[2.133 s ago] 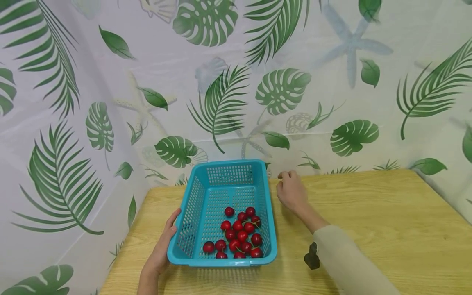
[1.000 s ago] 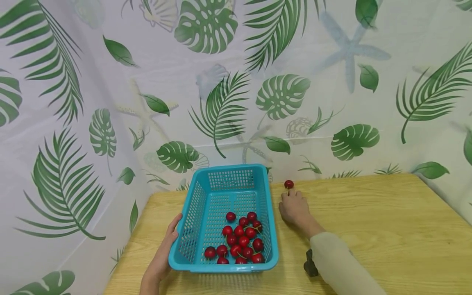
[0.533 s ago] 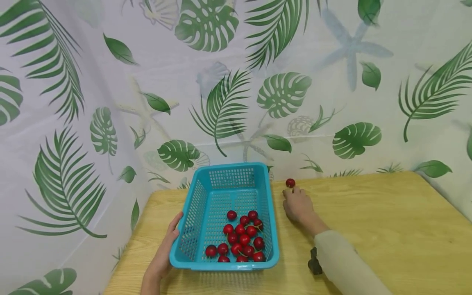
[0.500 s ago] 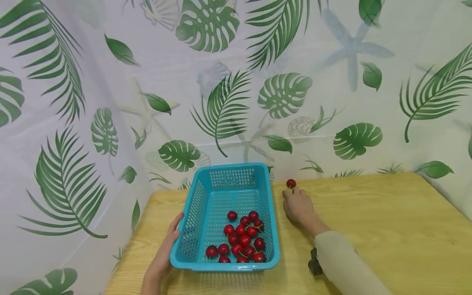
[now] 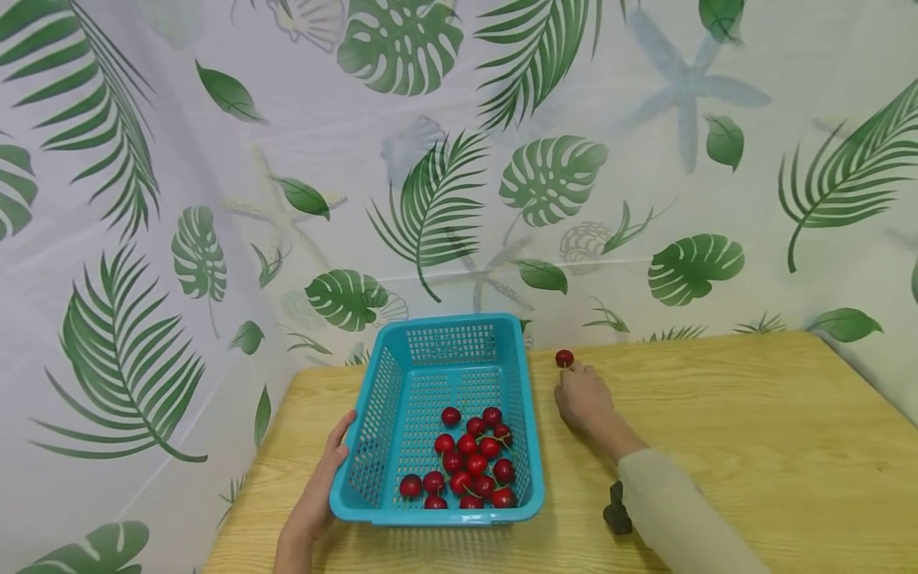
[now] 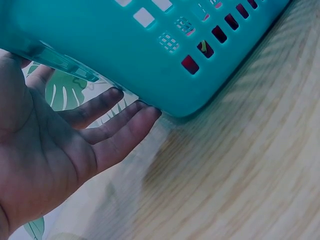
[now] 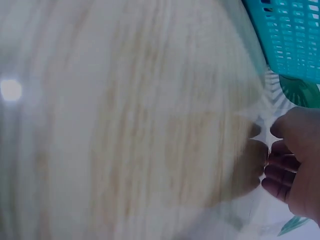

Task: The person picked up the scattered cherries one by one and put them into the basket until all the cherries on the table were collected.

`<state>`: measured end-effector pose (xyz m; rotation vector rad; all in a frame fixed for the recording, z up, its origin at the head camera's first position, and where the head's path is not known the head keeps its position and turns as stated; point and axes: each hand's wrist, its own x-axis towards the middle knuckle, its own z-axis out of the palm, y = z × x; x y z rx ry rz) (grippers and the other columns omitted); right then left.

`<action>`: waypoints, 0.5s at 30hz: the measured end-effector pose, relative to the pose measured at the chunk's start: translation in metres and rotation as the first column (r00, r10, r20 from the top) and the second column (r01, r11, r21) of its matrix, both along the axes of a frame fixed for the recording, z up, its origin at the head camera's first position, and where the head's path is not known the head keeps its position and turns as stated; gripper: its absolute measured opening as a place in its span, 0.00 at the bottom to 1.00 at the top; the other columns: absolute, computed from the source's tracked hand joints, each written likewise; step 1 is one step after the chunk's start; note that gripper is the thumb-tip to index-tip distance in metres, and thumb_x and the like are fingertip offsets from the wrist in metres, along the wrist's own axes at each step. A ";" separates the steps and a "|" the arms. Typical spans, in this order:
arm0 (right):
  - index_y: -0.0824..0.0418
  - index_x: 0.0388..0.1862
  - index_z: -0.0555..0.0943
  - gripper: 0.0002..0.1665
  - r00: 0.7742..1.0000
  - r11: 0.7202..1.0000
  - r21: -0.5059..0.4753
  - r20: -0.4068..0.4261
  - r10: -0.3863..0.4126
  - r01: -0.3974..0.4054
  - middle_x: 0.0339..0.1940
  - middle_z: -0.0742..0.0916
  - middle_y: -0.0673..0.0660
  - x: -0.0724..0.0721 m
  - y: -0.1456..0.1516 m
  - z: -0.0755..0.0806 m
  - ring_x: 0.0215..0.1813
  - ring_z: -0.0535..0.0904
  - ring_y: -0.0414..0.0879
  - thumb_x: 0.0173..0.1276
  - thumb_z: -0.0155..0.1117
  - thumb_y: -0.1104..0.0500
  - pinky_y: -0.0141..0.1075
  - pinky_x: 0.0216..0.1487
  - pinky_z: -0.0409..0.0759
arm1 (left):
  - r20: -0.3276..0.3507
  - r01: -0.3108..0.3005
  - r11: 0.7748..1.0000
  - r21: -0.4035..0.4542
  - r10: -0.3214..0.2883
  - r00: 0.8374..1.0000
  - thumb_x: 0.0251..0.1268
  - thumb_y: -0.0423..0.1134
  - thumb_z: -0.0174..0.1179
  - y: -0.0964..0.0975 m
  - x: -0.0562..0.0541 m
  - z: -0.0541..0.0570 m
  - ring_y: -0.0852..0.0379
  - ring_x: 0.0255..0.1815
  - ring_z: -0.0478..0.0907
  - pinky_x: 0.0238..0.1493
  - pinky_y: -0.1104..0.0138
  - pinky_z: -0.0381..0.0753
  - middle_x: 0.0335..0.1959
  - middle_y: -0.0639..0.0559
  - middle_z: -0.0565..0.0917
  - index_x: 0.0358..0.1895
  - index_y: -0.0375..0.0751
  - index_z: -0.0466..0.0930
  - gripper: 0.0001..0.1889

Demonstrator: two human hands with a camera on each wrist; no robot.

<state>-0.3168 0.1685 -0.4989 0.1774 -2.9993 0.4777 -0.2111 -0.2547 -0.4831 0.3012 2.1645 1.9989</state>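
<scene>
A blue plastic basket [image 5: 450, 516] with perforated walls stands on the wooden table, several red cherries [image 5: 476, 465] gathered in its near right part. Some have stems. My left hand [image 5: 315, 486] holds the basket's left side. In the left wrist view that hand's fingertips [image 6: 150, 114] touch the basket's lower edge. To the right of the basket, my right hand [image 5: 586, 399] has its fingertips right at the short stem of a single dark red cherry [image 5: 564, 359] near the table's back edge. In the right wrist view its fingers are curled, and that cherry is hidden.
The wooden table [image 5: 731, 430] extends to the right of my right arm. Behind and to the left hangs a white curtain [image 5: 459, 159] printed with green leaves. A black device [image 5: 617, 510] sits at the right sleeve's cuff.
The single cherry has come into view at my right fingertips, which have drawn slightly back from the table's rear edge. My left hand and the basket have stayed in place.
</scene>
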 end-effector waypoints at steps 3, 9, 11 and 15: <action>0.74 0.41 0.82 0.14 0.999 0.996 -0.094 -0.035 0.004 -0.007 0.39 0.82 0.66 0.000 0.005 0.003 0.40 0.79 0.58 0.69 0.51 0.67 0.47 0.35 0.80 | 0.007 -0.002 1.000 0.007 0.002 1.000 0.82 0.51 0.28 0.000 0.001 0.000 0.25 0.74 0.49 0.59 0.47 0.71 0.80 0.37 0.42 0.80 0.56 0.40 0.28; 0.76 0.42 0.84 0.12 0.980 0.970 -0.216 -0.186 0.072 -0.113 0.38 0.85 0.67 0.005 0.009 0.012 0.41 0.82 0.59 0.68 0.55 0.71 0.47 0.42 0.82 | 0.003 -0.015 1.000 0.014 0.014 1.000 0.82 0.50 0.29 0.000 0.000 -0.001 0.25 0.73 0.50 0.58 0.48 0.71 0.79 0.36 0.43 0.80 0.55 0.40 0.29; 0.76 0.41 0.85 0.11 0.962 0.961 -0.230 -0.257 0.092 -0.154 0.37 0.85 0.67 0.008 0.008 0.015 0.40 0.83 0.60 0.68 0.57 0.72 0.48 0.42 0.82 | -0.001 -0.014 1.000 0.003 0.014 1.000 0.82 0.51 0.29 0.000 0.000 -0.001 0.25 0.74 0.50 0.59 0.48 0.70 0.80 0.36 0.43 0.80 0.55 0.40 0.29; 0.75 0.39 0.86 0.08 0.906 0.941 -0.259 -0.414 0.094 -0.216 0.34 0.85 0.65 0.014 0.006 0.021 0.35 0.82 0.57 0.65 0.61 0.73 0.46 0.37 0.82 | -0.006 -0.007 1.000 -0.010 0.007 1.000 0.82 0.52 0.29 0.001 -0.001 -0.001 0.26 0.74 0.49 0.60 0.47 0.69 0.80 0.37 0.42 0.81 0.54 0.39 0.29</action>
